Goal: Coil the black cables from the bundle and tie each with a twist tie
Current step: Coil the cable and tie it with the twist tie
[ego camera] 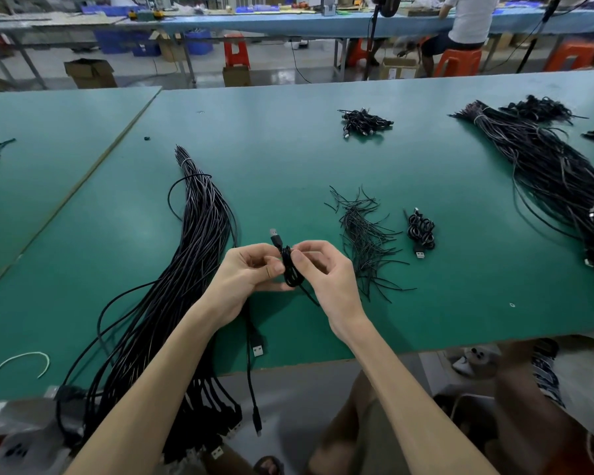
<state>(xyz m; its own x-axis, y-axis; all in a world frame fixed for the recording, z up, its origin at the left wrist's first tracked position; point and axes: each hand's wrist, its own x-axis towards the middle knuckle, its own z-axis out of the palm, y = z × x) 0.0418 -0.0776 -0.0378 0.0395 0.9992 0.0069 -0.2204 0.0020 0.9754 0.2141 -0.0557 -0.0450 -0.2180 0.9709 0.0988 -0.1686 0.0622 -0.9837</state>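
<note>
Green surface [288, 159], viewed from above.

- **Lower left of frame:** a white tie loop [21, 363] lies near the front edge.
- **Left of centre:** the bundle of black cables [192, 241] runs from a white band at its far end down to the front edge, where its plugs hang over.
- **Centre:** the left hand [247, 272] and right hand [326, 269] meet on a small coiled cable [290, 269] held just above the surface. Each grip is clamped on the coil, thumb against curled fingers. The coil's USB plug [275, 236] points up and away.
- **Right of centre:** a loose pile of twist ties [367, 241], then one finished coil [420, 233] beside it.
- **Upper centre:** a heap of tied coils [364, 122].
- **Right:** a second bundle [546, 173].
</note>
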